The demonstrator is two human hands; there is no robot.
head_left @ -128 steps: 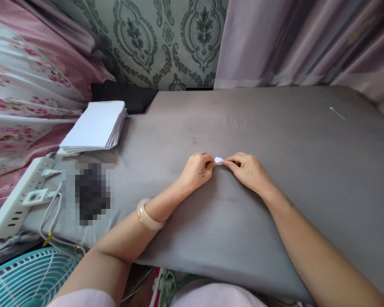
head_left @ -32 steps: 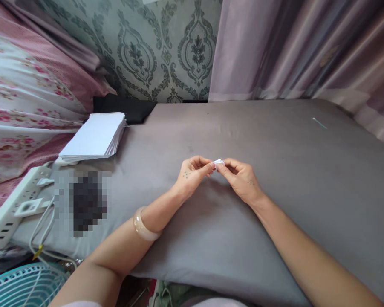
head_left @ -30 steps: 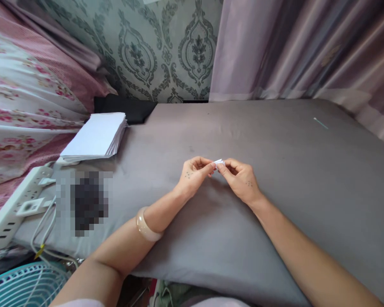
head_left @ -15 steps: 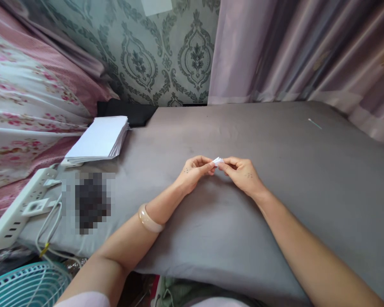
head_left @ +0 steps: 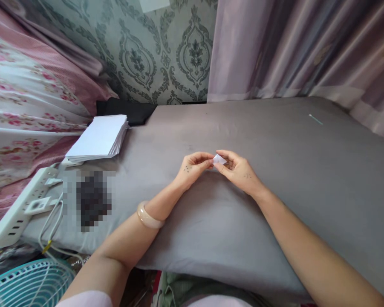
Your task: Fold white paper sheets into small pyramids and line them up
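Note:
A small folded piece of white paper (head_left: 218, 159) is pinched between both my hands, just above the grey cloth-covered surface (head_left: 275, 140). My left hand (head_left: 194, 168) grips its left side with fingers curled; a pale bangle sits on that wrist. My right hand (head_left: 238, 169) pinches the right side with thumb and fingers. Most of the paper is hidden by my fingers.
A stack of white paper sheets (head_left: 98, 136) lies at the left back of the surface. A white power strip (head_left: 21, 209) with cables sits at the left edge, a teal fan (head_left: 25, 285) below it. A thin stick (head_left: 316, 119) lies far right. Curtains hang behind.
The hands have lifted the paper off the cloth and turned it slightly; a bit more of the white piece shows between the fingers. The view has shifted a little.

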